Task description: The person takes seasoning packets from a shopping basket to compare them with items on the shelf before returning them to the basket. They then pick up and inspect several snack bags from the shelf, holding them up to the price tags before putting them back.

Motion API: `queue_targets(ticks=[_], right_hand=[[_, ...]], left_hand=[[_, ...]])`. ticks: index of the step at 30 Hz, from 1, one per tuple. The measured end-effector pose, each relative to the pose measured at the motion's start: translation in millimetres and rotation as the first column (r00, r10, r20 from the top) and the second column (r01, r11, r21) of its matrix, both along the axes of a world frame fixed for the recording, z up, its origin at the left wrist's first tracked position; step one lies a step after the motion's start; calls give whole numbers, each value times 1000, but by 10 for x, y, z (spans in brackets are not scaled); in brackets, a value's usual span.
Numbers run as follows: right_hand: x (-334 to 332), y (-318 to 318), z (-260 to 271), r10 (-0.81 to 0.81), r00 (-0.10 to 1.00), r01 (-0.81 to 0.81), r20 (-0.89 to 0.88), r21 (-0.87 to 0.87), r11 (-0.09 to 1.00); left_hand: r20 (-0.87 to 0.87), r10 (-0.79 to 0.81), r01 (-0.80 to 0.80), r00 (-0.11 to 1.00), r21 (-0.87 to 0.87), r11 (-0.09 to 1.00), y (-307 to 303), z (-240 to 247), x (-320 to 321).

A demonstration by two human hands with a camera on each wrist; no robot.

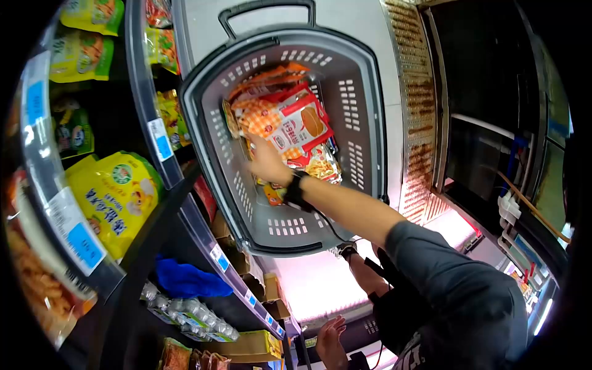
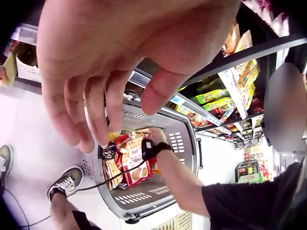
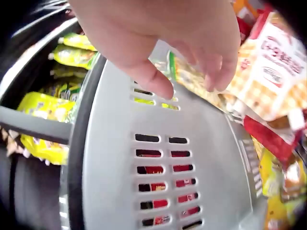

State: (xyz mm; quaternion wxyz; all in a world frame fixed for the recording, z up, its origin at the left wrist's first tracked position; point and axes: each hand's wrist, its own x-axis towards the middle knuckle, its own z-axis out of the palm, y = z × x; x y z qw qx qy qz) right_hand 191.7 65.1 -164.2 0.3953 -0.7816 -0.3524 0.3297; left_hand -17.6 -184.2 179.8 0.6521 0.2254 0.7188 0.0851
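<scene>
My right hand [image 1: 269,161] reaches down inside a grey shopping basket [image 1: 354,203], a black band round its wrist. In the right wrist view its thumb and fingers stand apart over a slim packet with a green edge [image 3: 192,79], which leans by the basket wall. Beside it lies a red and white packet with an orange check pattern [image 1: 302,123], on top of several other snack packets [image 1: 324,163]. My left hand [image 2: 124,57] hangs away from the basket, fingers loosely bent and holding nothing.
Store shelves [image 1: 185,246] run close along the left, with yellow food bags [image 1: 117,197], shrink-wrapped bottles [image 1: 191,317] and a blue cloth [image 1: 191,277]. The basket's handle [image 1: 268,6] sticks out at its far end. A cable [image 2: 100,184] trails from the right wrist. Shoes [image 2: 64,182] show on the pale floor.
</scene>
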Motion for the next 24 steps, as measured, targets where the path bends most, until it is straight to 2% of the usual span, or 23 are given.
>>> queue_targets(ticks=[1,2,3,4,6,8,9,10,11,12,13,14,15,16,17,19,21,22,23,24], right_hand=[[-1,198,2,-31,999,29,37,41,999],[76,520,8,-10,996,-21,-93,-326,945],[16,515,-39,-82,997,78,-8,-231,970],[46,553,-82,-78,997,75,2,-293,953],[192,599,-190,-70,997,72,19,-352,933],[311,521,-255,-214,974,223,71,-165,961],[299,504,-282,-211,973,225,95,-174,959],[409,415,-239,-217,967,203,-131,-113,973],[600,184,-104,-155,846,168,-510,-21,985],[656,163,-94,-95,908,60,-407,-97,993],[737,50,160,-98,798,79,-595,-59,995],[890,-230,589,-122,495,162,-860,-46,986],[973,-299,561,-79,525,41,-847,-67,997],[1060,-438,757,-18,374,52,-927,1,999],[1145,-621,1083,-126,249,54,-960,-116,992],[1175,-759,1146,-83,179,34,-980,-78,996],[1142,-912,1345,-49,89,-33,-995,-52,998],[1013,-1003,1487,-37,-4,-149,-999,-36,988],[867,-1112,1636,-32,-102,-255,-994,-5,967],[731,-1203,1642,-4,-95,-318,-995,26,948]], left_hand=[[32,203,-186,979,-282,941,5,-317,-107],[40,211,-187,977,-320,929,1,-427,-186],[56,217,-186,975,-336,923,-22,-444,-194],[49,220,-190,974,-341,921,37,-413,-163],[-85,-156,140,984,-166,976,248,-328,-29],[-69,-100,89,993,-155,984,308,-334,-3],[-68,-64,54,996,-140,989,325,-331,5],[-66,-61,51,996,-142,989,350,-314,-13],[-50,-103,96,993,-125,988,408,-306,-53],[-49,-153,147,987,-107,983,427,-300,-63],[-48,-147,142,988,-103,985,430,-293,-77],[-27,-114,114,993,-19,993,431,-255,-96],[-12,-94,95,996,65,993,434,-244,-106],[-99,-220,226,970,49,973,610,-202,-31],[-86,-219,224,972,57,973,670,-204,-25],[-115,-420,434,900,175,884,728,-228,-25],[-139,-429,450,892,201,870,798,-242,125],[70,-152,138,986,167,976,861,-302,272],[252,148,-170,956,68,983,899,-314,363],[273,158,-178,949,50,983,867,-332,342]])
